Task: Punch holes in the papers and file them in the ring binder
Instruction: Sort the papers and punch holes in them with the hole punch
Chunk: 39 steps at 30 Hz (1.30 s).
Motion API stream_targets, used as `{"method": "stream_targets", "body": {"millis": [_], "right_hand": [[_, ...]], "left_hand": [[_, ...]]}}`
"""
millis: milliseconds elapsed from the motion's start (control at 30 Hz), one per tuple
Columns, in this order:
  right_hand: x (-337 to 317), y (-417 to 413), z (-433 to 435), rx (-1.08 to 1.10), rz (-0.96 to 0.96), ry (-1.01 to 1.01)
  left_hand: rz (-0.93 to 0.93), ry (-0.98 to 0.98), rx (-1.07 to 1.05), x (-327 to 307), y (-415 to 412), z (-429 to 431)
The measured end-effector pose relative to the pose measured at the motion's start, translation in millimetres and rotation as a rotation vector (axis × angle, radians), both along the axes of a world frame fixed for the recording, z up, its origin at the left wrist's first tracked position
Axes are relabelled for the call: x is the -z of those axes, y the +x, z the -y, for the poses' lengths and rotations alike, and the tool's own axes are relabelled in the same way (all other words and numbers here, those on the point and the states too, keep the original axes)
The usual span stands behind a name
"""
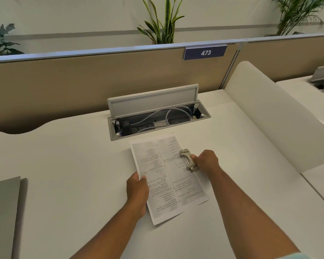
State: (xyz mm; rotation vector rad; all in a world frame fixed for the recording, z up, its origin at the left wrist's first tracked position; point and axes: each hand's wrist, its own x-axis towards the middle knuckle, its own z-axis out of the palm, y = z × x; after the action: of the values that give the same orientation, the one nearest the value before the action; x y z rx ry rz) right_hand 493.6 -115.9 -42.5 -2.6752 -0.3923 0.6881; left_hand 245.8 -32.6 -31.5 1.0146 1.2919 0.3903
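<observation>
Thin printed papers [168,176] lie on white desk [64,165], light, floppy, prone to sliding: you hold near edge flat, not corner. Your left hand [137,191] pinches left edge. Your right hand [207,161] grips small metal hole punch [187,160] seated on right edge. Grey binder [3,212], likely, lies well apart at left.
</observation>
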Motion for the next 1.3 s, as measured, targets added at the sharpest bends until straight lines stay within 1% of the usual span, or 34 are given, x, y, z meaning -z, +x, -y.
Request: {"method": "stream_targets", "body": {"millis": [367, 433, 600, 667, 800, 900, 967, 1033, 1067, 1167, 1200, 1267, 1300], "right_hand": [[-3.9, 4.2, -4.3, -0.045, -0.038, -0.072], [-5.6, 2.7, -2.9, -0.038, -0.087, -0.007], [-11.3, 4.5, 16.3, 0.074, -0.339, 0.312], [-11.4, 4.8, 21.7, 0.083, -0.377, 0.359], [-15.0, -0.3, 23.6, 0.076, -0.4, 0.392], [-19.6, -1.0, 26.9, 0.126, -0.456, 0.434], [-23.3, -1.9, 30.2, 0.174, -0.502, 0.498], [-23.3, -5.8, 32.9, 0.238, -0.471, 0.58], [-22.7, -11.4, 34.6, 0.292, -0.402, 0.619], [-25.9, -46.5, 44.0, 0.461, -0.086, 0.699], [-26.9, -64.0, 47.8, 0.504, -0.017, 0.715], [-24.0, -101.5, 53.8, 0.554, 0.013, 0.739], [-21.5, -122.3, 55.5, 0.57, -0.03, 0.748]], "left_hand": [[0.0, -0.001, -0.003, -0.2, -1.7, -0.5], [0.007, 0.001, -0.003, -0.5, -2.4, -0.8], [0.016, -0.006, -0.003, -3.7, -6.7, -2.5], [0.01, -0.002, -0.002, -4.7, -8.7, -3.1], [0.0, -0.009, 0.008, -7.4, -13.3, -2.6], [-0.012, -0.014, -0.002, -9.8, -21.0, -3.2], [-0.014, -0.009, -0.009, -11.8, -28.0, -4.8], [-0.015, -0.003, -0.02, -14.0, -35.9, -7.2], [-0.015, 0.003, -0.028, -15.2, -40.7, -8.8], [-0.005, 0.019, -0.066, -19.1, -57.4, -15.7], [0.006, 0.021, -0.082, -19.7, -63.5, -18.6], [0.039, 0.02, -0.119, -22.7, -75.4, -23.3], [0.061, 0.017, -0.14, -25.3, -80.9, -25.2]]}}
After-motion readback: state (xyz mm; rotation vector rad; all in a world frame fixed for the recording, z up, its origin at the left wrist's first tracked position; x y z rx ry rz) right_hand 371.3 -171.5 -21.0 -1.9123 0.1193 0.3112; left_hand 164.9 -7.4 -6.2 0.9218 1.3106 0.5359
